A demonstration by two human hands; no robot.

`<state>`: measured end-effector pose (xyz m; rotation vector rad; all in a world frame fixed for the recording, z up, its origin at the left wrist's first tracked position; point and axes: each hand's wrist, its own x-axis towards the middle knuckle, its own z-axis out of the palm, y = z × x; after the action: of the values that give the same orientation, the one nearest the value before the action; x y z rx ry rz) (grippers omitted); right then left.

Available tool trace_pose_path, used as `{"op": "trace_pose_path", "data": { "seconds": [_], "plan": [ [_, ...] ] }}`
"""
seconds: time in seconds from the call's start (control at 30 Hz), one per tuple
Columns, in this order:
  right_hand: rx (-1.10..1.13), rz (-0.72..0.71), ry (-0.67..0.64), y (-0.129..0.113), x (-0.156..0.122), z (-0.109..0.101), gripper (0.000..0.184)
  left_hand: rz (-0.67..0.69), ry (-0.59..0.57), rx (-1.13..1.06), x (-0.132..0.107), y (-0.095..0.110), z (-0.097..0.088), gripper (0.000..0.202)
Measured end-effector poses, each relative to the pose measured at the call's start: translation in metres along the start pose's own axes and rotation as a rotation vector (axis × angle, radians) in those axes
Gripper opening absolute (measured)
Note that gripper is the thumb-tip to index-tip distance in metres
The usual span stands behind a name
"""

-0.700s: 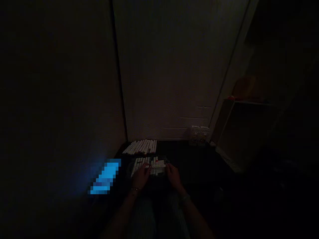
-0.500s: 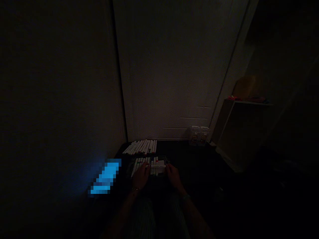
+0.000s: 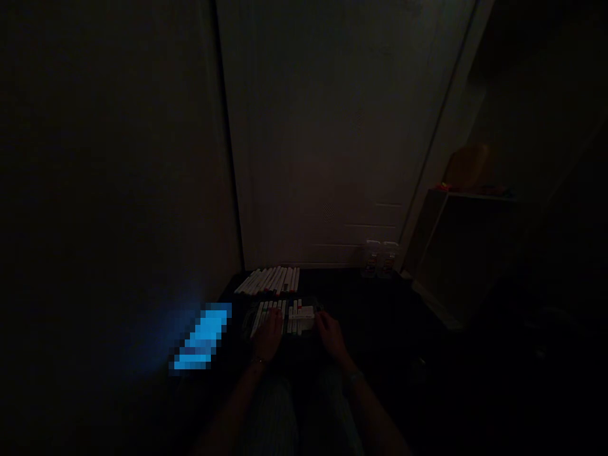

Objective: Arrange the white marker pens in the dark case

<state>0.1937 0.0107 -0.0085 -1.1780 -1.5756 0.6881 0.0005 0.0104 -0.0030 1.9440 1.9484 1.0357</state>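
The scene is very dark. My right hand (image 3: 329, 330) is closed at the right end of a white marker (image 3: 301, 316), which lies crosswise over other markers. My left hand (image 3: 268, 332) rests, fingers stretched forward, over the left-hand group of white markers (image 3: 260, 316); darkness hides its fingertips' exact contact. Both groups seem to sit in a dark, clear-edged case (image 3: 311, 299), though its outline is faint. To the right of my left hand, several upright-lying markers (image 3: 294, 324) point away from me. Behind the case, a row of loose white markers (image 3: 270, 280) with coloured ends lies on the dark surface.
A glowing blue, pixelated screen (image 3: 202, 339) is at the left. Two clear containers (image 3: 380, 258) stand by the back wall panel (image 3: 323, 158). At the right, a cabinet (image 3: 437, 247) carries an orange-brown object (image 3: 468, 166) and small red items.
The crosswise marker's left end now shows clear of my left hand, whose fingers have shifted slightly left. My right hand has barely moved.
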Motion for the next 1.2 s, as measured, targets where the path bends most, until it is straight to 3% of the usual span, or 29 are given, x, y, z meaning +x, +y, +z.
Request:
{"op": "trace_pose_path", "data": {
  "seconds": [0.2, 0.4, 0.63, 0.87, 1.2],
  "plan": [
    [-0.038, 0.003, 0.02, 0.002, 0.0, 0.001, 0.038, -0.019, 0.025, 0.052, 0.003, -0.004, 0.003, 0.041],
    [-0.028, 0.021, 0.007, 0.005, 0.001, 0.002, 0.043, -0.032, -0.023, 0.035, 0.001, 0.002, -0.003, 0.039],
    [-0.029, -0.02, 0.004, 0.006, 0.0, 0.003, 0.037, -0.024, -0.012, 0.032, -0.001, 0.007, -0.008, 0.036],
    [-0.028, -0.022, 0.008, 0.002, 0.0, 0.003, 0.033, -0.006, -0.004, 0.03, 0.0, 0.0, -0.002, 0.037],
    [0.021, -0.008, 0.015, -0.005, -0.001, -0.001, 0.032, 0.001, -0.052, 0.089, -0.001, 0.003, -0.006, 0.036]
  ]
}}
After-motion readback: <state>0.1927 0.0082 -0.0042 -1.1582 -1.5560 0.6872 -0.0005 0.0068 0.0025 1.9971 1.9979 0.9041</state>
